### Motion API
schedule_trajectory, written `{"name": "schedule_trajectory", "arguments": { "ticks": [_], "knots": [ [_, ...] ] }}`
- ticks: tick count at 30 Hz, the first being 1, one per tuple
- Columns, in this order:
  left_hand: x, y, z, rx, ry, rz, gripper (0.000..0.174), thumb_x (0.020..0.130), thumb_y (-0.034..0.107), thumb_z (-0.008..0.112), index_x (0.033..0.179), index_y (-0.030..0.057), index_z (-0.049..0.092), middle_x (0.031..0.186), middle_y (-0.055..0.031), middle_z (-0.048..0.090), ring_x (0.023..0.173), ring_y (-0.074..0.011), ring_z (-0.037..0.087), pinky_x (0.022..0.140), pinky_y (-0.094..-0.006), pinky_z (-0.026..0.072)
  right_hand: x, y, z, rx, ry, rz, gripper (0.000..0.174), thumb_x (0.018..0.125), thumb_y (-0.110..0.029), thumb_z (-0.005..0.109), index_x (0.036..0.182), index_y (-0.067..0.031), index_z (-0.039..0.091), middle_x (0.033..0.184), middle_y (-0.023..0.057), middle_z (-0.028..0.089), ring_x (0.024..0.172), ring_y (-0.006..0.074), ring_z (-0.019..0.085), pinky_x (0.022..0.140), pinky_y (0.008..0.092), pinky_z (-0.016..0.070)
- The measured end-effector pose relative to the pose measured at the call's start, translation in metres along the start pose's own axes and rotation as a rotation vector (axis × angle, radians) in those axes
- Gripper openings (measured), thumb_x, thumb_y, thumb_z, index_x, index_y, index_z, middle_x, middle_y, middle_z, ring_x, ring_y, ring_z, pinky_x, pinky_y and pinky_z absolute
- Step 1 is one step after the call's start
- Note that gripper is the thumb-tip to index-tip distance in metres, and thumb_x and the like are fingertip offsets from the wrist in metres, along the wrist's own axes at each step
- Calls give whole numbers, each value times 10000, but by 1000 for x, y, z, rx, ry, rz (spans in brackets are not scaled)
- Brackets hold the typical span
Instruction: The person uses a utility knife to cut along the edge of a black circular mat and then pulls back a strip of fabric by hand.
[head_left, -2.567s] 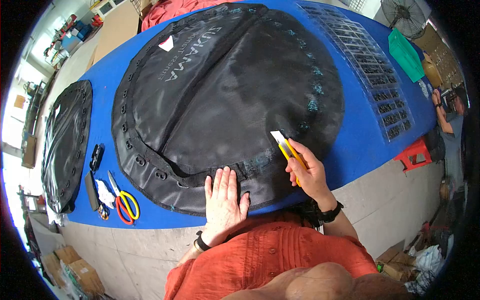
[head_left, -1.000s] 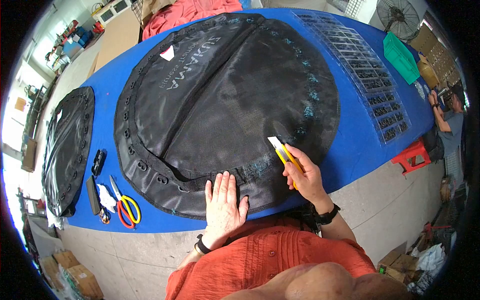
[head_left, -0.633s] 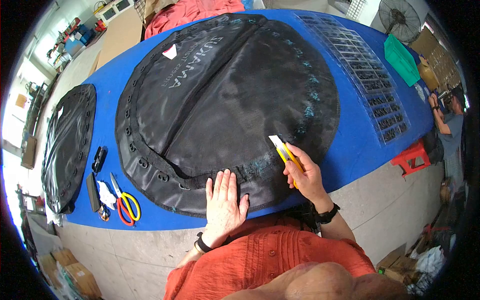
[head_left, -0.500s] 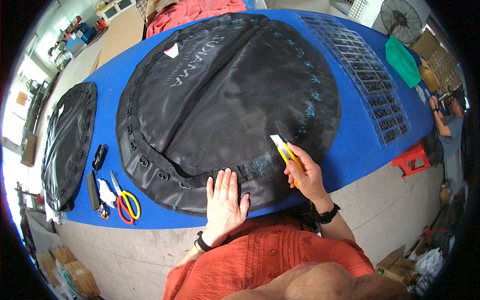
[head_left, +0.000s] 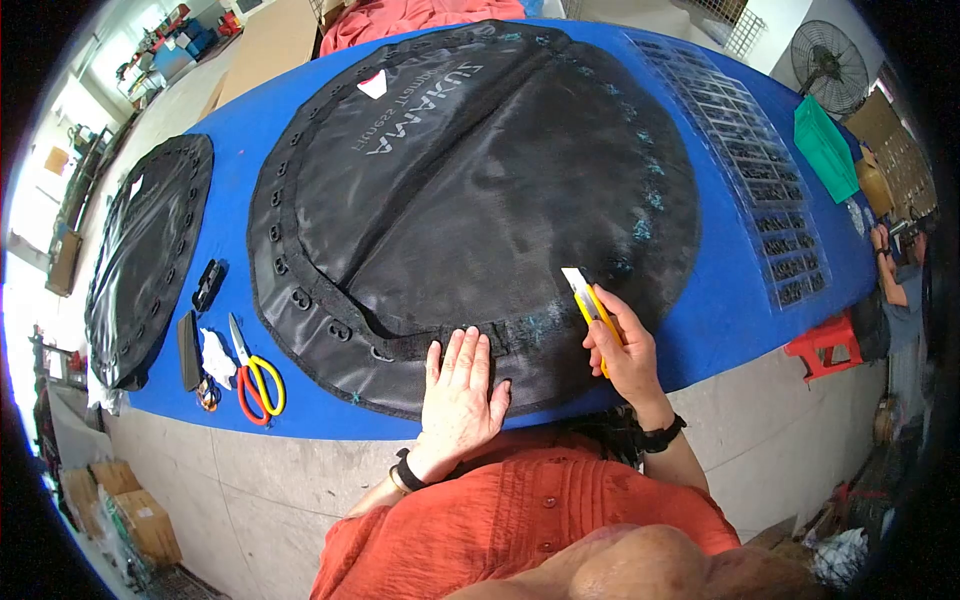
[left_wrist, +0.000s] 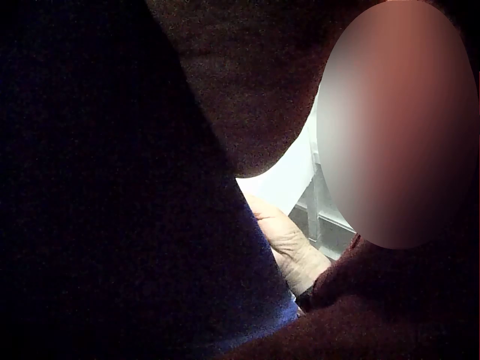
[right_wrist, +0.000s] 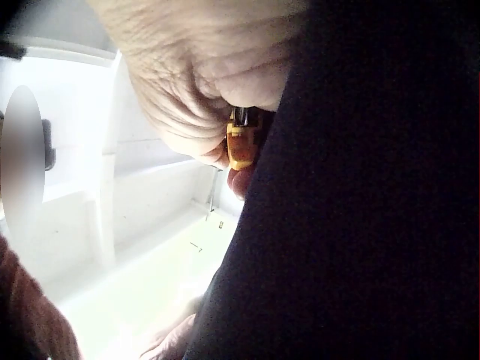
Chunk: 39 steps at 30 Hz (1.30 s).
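Note:
In the head view my left hand (head_left: 463, 392) lies flat on the near rim of a round black trampoline mat (head_left: 520, 210). Its fingertips touch the black webbing band (head_left: 420, 346) near the end of that strip. My right hand (head_left: 630, 358) grips a yellow utility knife (head_left: 596, 318), blade (head_left: 573, 280) bared and pointing away from me over the mat. Teal marks (head_left: 535, 328) run along the mat's right side, and black hooks (head_left: 302, 298) line its left rim. The right wrist view shows the knife's yellow end (right_wrist: 241, 148) below the palm; dark shapes fill much of both wrist views.
Left on the blue table (head_left: 330, 415) lie scissors (head_left: 266, 388), crumpled white material (head_left: 217, 360) and a smaller-looking black mat (head_left: 150, 260). A clear compartment tray (head_left: 767, 278), a green bin (head_left: 826, 150) and a red stool (head_left: 822, 345) are at right. Another person (head_left: 890, 278) is beyond.
The head view has shifted, moving the table and mat rightward and slightly up in the picture. Both hands keep about the same places on the mat; the knife stays in my right hand.

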<state>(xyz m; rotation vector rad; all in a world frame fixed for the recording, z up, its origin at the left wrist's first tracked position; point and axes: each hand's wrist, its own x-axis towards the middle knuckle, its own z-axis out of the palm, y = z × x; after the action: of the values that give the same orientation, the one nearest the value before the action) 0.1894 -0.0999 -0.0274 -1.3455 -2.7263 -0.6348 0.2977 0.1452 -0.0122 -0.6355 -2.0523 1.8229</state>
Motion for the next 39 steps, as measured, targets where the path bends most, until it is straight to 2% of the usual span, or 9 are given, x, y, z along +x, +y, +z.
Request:
{"name": "schedule_trajectory", "arguments": {
  "ticks": [17,39],
  "knots": [
    [0,0,0,8,5,4,698,974,387,635,1493,-62,512,1565,-249,492,1498,-391,423,1260,-589,218,0,2,-1,-13,-13,-35,460,1092,-230,618,1541,-163,539,871,16,673,639,37,593,538,214,522],
    [1,0,-1,10,-13,1,707,960,389,644,1482,-70,516,1564,-258,484,1487,-404,427,1243,-605,242,0,1,-1,-12,-12,-15,472,1080,-168,619,1544,-154,535,867,19,680,620,41,592,545,215,535]
  ]
}}
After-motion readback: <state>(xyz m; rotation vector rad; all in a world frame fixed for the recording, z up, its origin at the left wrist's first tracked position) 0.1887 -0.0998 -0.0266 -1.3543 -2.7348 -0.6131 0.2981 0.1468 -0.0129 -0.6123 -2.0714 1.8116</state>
